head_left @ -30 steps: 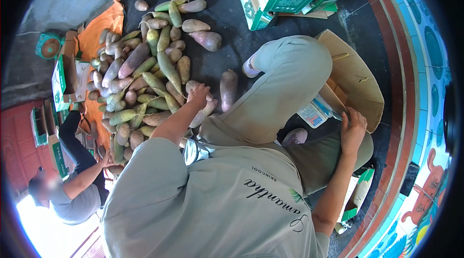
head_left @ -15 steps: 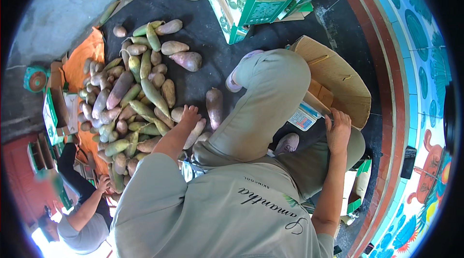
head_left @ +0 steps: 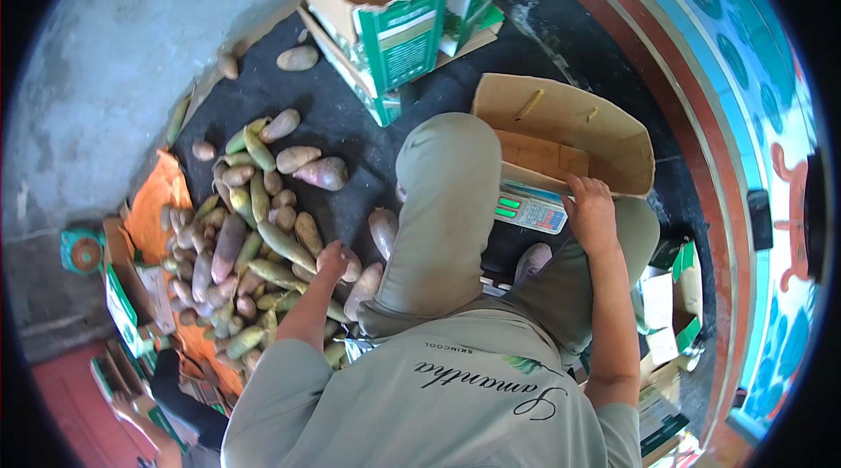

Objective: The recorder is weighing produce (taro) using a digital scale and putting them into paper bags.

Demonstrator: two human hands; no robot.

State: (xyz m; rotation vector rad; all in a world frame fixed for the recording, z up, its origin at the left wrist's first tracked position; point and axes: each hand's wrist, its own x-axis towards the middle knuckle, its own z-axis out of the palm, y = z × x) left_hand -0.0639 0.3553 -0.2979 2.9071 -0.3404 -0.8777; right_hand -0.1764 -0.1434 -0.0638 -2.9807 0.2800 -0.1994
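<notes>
Radishes (head_left: 229, 244), green, pink and brownish, lie heaped on your left, partly on an orange sheet (head_left: 158, 192) and partly on a black sheet (head_left: 368, 157). Your left hand (head_left: 332, 261) is at the right edge of the heap, its fingers on or just beside a pinkish radish (head_left: 352, 265); I cannot tell from this view whether they grasp it. You have another radish (head_left: 383, 231) just left of your leg (head_left: 445, 205), and one more (head_left: 363, 289) nearer to you. Farther off, a single radish (head_left: 298, 58) lies just left of the stacked green and white cartons (head_left: 403, 47).

On your right, an open brown box (head_left: 613, 148) with yellow cords (head_left: 528, 105) faces you. Your right hand (head_left: 593, 212) grips its near rim, fingers bent over the edge and thumb on your side. Just left of that hand you have a scale (head_left: 534, 210), its green display lit; I cannot tell whether the box rests on it.

Near you on the right stands another open carton (head_left: 689, 293). At the far left of the heap is a round green device (head_left: 83, 251), and at the near left another person's arm (head_left: 151, 424) shows beside more cartons
</notes>
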